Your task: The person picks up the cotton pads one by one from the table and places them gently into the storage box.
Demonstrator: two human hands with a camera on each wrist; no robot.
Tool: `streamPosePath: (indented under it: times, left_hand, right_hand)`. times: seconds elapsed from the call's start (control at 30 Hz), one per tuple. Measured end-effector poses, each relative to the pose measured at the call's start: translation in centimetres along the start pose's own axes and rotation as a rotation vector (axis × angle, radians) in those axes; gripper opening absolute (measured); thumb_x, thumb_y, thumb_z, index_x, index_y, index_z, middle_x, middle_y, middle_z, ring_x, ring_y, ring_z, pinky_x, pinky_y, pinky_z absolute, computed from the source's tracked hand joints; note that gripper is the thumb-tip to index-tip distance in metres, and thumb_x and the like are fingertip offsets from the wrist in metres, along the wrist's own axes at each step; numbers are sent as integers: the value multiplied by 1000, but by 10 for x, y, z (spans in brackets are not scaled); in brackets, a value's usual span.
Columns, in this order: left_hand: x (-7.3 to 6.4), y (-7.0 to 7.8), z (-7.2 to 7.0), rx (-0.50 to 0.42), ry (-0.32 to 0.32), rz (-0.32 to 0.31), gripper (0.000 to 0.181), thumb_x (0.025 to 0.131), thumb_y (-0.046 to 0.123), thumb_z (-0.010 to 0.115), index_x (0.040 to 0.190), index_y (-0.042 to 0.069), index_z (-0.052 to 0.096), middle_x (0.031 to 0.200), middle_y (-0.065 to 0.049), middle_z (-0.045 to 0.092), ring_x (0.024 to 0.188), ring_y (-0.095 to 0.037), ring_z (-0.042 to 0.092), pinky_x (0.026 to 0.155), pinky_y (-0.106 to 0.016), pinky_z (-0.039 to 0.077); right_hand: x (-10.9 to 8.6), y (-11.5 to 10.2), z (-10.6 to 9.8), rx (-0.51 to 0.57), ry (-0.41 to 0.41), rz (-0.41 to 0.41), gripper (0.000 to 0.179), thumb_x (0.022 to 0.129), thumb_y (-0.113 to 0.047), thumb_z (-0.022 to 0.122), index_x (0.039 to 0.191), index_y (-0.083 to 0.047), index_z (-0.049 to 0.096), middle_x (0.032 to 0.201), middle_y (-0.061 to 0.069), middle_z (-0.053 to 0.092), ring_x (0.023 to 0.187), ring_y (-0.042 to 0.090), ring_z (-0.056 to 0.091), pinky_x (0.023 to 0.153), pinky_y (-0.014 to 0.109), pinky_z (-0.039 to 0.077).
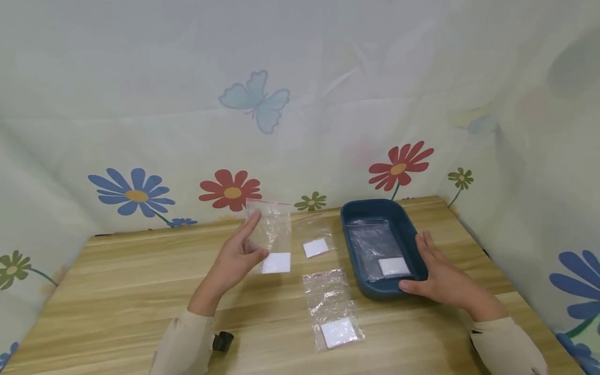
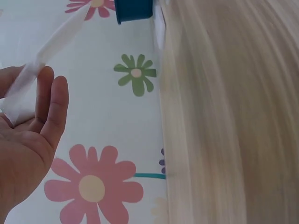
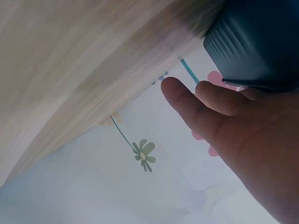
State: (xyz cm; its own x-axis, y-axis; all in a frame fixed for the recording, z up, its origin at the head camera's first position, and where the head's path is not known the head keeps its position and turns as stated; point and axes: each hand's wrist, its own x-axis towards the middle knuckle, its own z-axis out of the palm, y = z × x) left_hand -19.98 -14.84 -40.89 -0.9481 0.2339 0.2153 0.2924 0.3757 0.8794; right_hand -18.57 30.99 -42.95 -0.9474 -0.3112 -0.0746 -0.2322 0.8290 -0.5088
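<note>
A clear zip bag [image 1: 276, 229] with a white card [image 1: 276, 263] in its lower end hangs upright from my left hand [image 1: 236, 255], pinched between thumb and fingers above the table. In the left wrist view the same hand [image 2: 32, 116] holds the bag [image 2: 60, 37] seen edge-on. My right hand [image 1: 440, 276] rests against the near right corner of a dark blue plastic basin [image 1: 370, 289]. Its thumb touches the near rim and its fingers lie fairly straight along the right side. Inside the basin lies another clear bag [image 1: 370, 239] with a white card [image 1: 394, 266].
Two more clear bags lie on the wood-patterned table [image 1: 140, 291]: one [image 1: 316, 232] left of the basin, one [image 1: 328, 297] nearer me, each with a white card. A small black object [image 1: 222, 341] is by the left sleeve. A flowered cloth [image 1: 300, 156] stands behind the table.
</note>
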Motion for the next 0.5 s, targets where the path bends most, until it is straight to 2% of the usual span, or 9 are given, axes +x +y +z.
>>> streamPosePath:
  times: [0.13, 0.27, 0.5]
  left_hand:
    - [6, 7, 5, -38, -13, 21, 83, 93, 3, 71, 161, 22, 27, 167, -1, 15, 58, -16, 43, 56, -26, 44]
    - [12, 15, 14, -96, -29, 30, 85, 92, -2, 69, 162, 22, 27, 167, -2, 15, 60, -15, 45, 56, -25, 44]
    - [32, 31, 48, -153, -67, 36, 86, 92, -4, 67, 162, 24, 27, 167, 2, 14, 63, -16, 46, 58, -24, 45]
  right_hand:
    - [1, 0, 1, -11, 13, 7, 124, 82, -63, 74, 160, 2, 2, 165, 25, -6, 145, 54, 12, 105, 72, 26]
    - [1, 0, 3, -19, 7, 24, 126, 81, -66, 73, 160, 1, 2, 165, 24, -6, 145, 54, 15, 104, 71, 29]
    - [1, 1, 2, -17, 13, 37, 124, 82, -64, 73, 161, 0, 1, 166, 23, -6, 142, 58, 20, 101, 72, 32]
